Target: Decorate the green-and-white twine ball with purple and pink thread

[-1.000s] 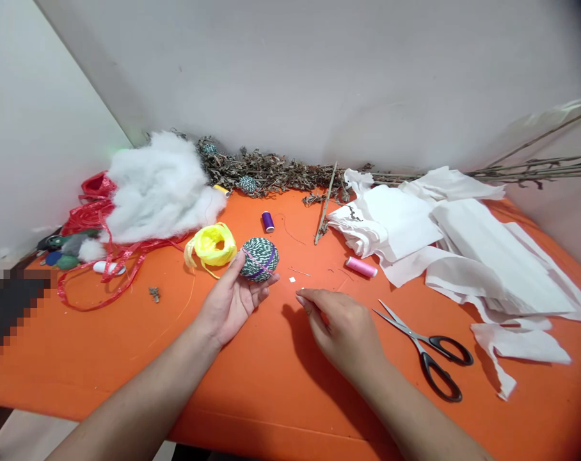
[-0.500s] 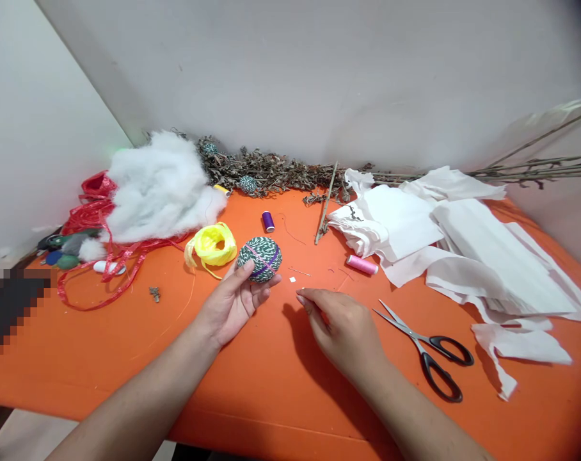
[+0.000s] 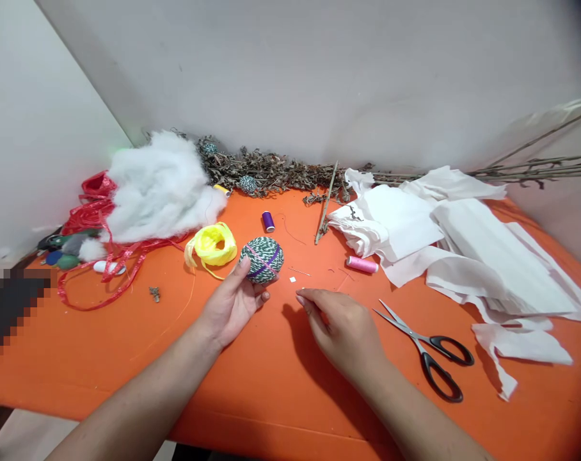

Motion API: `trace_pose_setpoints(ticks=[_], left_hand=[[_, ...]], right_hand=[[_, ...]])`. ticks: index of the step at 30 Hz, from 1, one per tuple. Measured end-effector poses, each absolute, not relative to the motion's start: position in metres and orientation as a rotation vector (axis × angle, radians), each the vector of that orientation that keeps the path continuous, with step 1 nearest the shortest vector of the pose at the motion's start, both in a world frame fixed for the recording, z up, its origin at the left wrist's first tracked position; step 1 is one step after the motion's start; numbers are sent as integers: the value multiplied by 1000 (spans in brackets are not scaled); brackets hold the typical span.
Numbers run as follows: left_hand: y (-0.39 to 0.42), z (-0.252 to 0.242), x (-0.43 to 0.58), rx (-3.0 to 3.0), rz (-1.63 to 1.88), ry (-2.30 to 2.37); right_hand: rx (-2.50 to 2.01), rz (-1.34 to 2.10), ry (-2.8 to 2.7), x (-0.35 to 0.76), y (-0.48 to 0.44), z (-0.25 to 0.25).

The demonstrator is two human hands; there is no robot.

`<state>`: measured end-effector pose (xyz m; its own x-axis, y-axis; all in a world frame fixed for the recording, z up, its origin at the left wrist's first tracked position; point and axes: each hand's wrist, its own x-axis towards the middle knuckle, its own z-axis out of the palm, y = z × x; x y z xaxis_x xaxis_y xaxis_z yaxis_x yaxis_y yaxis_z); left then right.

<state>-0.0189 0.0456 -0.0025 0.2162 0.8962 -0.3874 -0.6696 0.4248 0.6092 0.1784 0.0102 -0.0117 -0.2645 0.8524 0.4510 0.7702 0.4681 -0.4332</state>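
My left hand (image 3: 237, 301) is closed around the lower side of a ball (image 3: 262, 260) wound in green and white string. Purple and pink thread bands cross on the ball's face. To its right, my right hand (image 3: 343, 330) is pinched, thumb against forefinger, above the orange table (image 3: 252, 397); whatever sits between the fingertips is too small to name. A needle (image 3: 299, 271) and a small white scrap (image 3: 292, 280) lie just beyond those fingertips. A purple thread spool (image 3: 268, 221) stands behind the ball, and a pink thread spool (image 3: 362, 265) lies to the right.
Scissors (image 3: 418, 339) lie with blades apart right of my right hand. White cloth pieces (image 3: 492, 256) cover the right side. Yellow raffia (image 3: 215, 244), red ribbon (image 3: 86, 304) and white stuffing (image 3: 160, 186) are at left. Dried plant stalks (image 3: 271, 169) line the wall.
The ball has turned a little in my left hand and shifted slightly right, and the left fingers have moved lower under it. My right hand looks unmoved.
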Motion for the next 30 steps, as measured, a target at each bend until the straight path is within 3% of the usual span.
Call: trace_pose_setpoints(ticks=[30], left_hand=[[47, -2, -21, 354, 1212, 810]], right_hand=[[-1131, 121, -1884, 182, 8, -2]])
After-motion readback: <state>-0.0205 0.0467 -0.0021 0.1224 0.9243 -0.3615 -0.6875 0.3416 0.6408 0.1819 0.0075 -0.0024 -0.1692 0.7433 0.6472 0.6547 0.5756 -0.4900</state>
